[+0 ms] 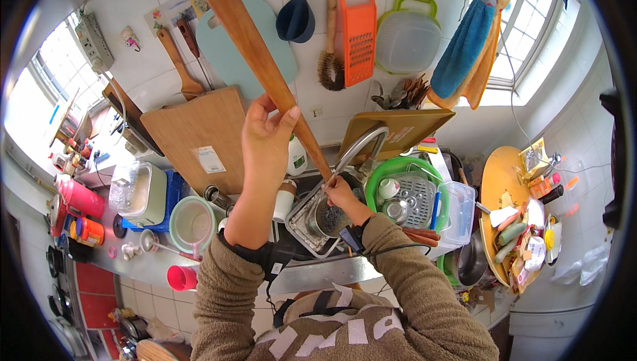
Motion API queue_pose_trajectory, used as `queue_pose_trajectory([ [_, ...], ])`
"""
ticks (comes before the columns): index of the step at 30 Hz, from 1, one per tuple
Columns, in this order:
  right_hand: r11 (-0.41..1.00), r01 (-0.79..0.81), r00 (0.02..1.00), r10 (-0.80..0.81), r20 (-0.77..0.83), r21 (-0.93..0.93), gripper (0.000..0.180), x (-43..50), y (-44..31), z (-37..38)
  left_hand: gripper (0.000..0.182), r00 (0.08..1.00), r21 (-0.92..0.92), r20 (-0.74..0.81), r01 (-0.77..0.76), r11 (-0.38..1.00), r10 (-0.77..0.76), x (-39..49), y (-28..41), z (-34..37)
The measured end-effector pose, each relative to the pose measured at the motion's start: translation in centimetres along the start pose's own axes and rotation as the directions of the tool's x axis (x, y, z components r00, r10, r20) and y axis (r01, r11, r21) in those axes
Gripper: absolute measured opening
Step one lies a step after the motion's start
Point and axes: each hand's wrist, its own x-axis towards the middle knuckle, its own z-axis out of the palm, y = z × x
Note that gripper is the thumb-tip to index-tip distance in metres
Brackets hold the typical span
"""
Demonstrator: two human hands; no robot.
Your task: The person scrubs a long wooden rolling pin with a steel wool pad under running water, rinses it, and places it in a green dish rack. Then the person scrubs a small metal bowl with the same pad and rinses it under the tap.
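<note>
A long tapered wooden rolling pin (259, 52) slants from the top of the head view down to the sink (358, 174). My left hand (268, 132) grips it around the middle, thumb in front. Its thin lower end is in my right hand (341, 192), beside the curved metal faucet (361, 137). Below that hand, a round metal pot (314, 222) with dark contents rests on a rectangular metal tray (318, 251). My fingers hide part of the pin's lower tip.
To the right stand a green basin (371, 187) of dishes and a clear plastic container (460, 211). A wooden cutting board (194, 127) leans left against the wall. A light green pot (193, 224) and a pink cup (182, 278) sit near the counter's front. An orange grater (358, 37) hangs above.
</note>
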Motion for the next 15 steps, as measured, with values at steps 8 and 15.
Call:
queue_pose_trajectory([
  [8, 0.860, 0.091, 0.995, -0.103, 0.003, -0.502, 0.042, 0.7, 3.7, -1.3, 0.039, 0.993, -0.006, -0.011, 0.119, 0.993, -0.119, -1.6, -1.9, 0.1],
  [15, 0.686, 0.127, 0.991, -0.119, 0.062, -0.716, 0.041, 8.0, 8.0, -7.8, 0.039, 0.979, 0.026, 0.013, 0.204, 0.979, -0.204, -2.7, -4.1, 0.7],
])
